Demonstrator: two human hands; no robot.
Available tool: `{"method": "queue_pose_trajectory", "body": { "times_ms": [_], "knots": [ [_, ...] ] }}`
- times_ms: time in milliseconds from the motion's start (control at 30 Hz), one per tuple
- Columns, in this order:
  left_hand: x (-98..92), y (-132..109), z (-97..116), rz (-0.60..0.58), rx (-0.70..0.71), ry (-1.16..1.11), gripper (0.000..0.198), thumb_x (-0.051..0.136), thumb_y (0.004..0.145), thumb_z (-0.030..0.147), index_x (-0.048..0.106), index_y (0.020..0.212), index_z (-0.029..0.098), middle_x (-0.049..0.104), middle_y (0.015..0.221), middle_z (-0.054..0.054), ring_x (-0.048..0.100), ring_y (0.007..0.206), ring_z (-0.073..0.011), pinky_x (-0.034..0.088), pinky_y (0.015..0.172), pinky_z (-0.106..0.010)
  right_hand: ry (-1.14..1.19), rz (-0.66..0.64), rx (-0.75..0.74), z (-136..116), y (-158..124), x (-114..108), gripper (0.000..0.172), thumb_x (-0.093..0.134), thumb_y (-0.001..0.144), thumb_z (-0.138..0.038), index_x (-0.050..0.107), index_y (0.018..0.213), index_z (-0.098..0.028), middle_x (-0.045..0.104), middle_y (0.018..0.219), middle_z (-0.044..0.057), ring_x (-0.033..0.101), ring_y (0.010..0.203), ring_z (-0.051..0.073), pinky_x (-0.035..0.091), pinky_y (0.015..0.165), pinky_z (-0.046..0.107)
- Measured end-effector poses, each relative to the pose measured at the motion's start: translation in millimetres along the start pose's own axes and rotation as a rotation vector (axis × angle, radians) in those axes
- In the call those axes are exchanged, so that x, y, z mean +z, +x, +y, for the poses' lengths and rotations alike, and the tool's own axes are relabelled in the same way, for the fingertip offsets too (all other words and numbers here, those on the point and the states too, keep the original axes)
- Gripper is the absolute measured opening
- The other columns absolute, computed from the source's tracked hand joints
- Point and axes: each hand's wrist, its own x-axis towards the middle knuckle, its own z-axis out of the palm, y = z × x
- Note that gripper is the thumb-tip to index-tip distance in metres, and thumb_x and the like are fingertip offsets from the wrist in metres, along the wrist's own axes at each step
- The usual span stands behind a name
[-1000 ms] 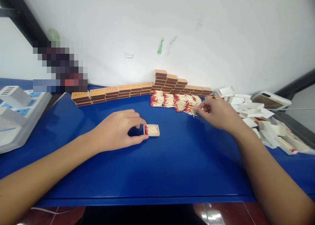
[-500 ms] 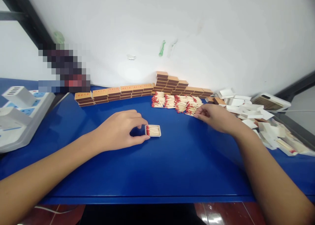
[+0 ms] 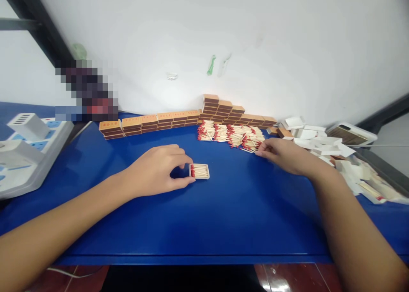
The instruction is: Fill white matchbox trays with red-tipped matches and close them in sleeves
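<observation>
A small white matchbox tray [image 3: 204, 177] full of red-tipped matches lies on the blue table, the match heads toward the left. Its left end sits between the thumb and forefinger of my left hand [image 3: 162, 168], which is closed on it. My right hand [image 3: 281, 153] is at the right edge of a spread pile of loose matches [image 3: 223, 132]. Its thumb and forefinger are pinched at the tips on matches there; how many is hidden by the fingers.
Closed orange matchboxes [image 3: 148, 121] line the wall, stacked higher in the middle [image 3: 211, 102]. White trays [image 3: 329, 145] heap up at the right, one [image 3: 372, 192] with matches in it. A phone-like device [image 3: 354, 133] leans behind them. A power strip [image 3: 41, 173] with plugs stands at left.
My right fingertips have shifted slightly right and down at the edge of the match pile. My left hand keeps its hold on the tray. The view has moved slightly.
</observation>
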Motion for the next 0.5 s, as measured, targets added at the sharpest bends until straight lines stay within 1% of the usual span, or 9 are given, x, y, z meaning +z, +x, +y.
{"method": "queue_pose_trajectory", "body": {
  "times_ms": [233, 400, 500],
  "knots": [
    [0.9, -0.9, -1.8, 0.005, -0.007, -0.003, 0.024, 0.074, 0.099, 0.041, 0.081, 0.112, 0.021, 0.074, 0.092, -0.003, 0.067, 0.086, -0.0195, 0.046, 0.072, -0.031, 0.036, -0.032, -0.039, -2.1, -2.8, -5.5, 0.029, 0.065, 0.095, -0.05, 0.074, 0.09, -0.023, 0.078, 0.083, 0.009, 0.067, 0.071, 0.023, 0.046, 0.064, 0.034],
    [-0.8, -0.5, 0.1, -0.002, -0.003, 0.003, 0.023, 0.074, 0.099, 0.04, 0.081, 0.112, 0.022, 0.074, 0.092, -0.003, 0.066, 0.085, -0.0192, 0.046, 0.072, -0.032, 0.031, -0.039, -0.023, 0.8, -0.9, -3.9, 0.031, 0.067, 0.095, -0.052, 0.071, 0.085, -0.023, 0.076, 0.081, 0.008, 0.066, 0.069, 0.023, 0.044, 0.064, 0.035],
    [0.0, -1.2, -1.1, 0.005, 0.003, 0.001, 0.023, 0.075, 0.099, 0.04, 0.081, 0.112, 0.022, 0.074, 0.091, -0.002, 0.067, 0.086, -0.0193, 0.046, 0.073, -0.031, 0.022, -0.035, -0.018, 0.0, -1.0, -3.2, 0.03, 0.065, 0.096, -0.051, 0.07, 0.087, -0.023, 0.076, 0.082, 0.007, 0.066, 0.07, 0.023, 0.045, 0.065, 0.035]
  ]
}}
